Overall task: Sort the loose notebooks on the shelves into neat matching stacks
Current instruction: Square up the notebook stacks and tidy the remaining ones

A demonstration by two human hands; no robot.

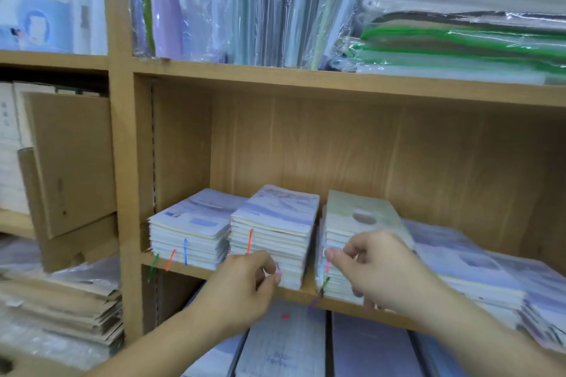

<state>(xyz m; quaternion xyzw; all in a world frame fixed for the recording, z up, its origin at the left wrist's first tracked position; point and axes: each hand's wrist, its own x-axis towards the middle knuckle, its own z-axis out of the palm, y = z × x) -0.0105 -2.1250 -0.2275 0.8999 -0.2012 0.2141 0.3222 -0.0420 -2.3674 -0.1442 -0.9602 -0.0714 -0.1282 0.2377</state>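
On wooden shelf [291,295], right hand [376,266] pinches rectangular stacked notebooks [337,236].

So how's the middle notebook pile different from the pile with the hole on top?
The middle pile has a bluish-purple top cover; the holed pile's is pale green with an oval hole. An orange ribbon hangs down the middle pile; a pink ribbon hangs down the holed pile. The left hand grips the middle pile, the right hand pinches the holed pile. Both sit on one shelf.
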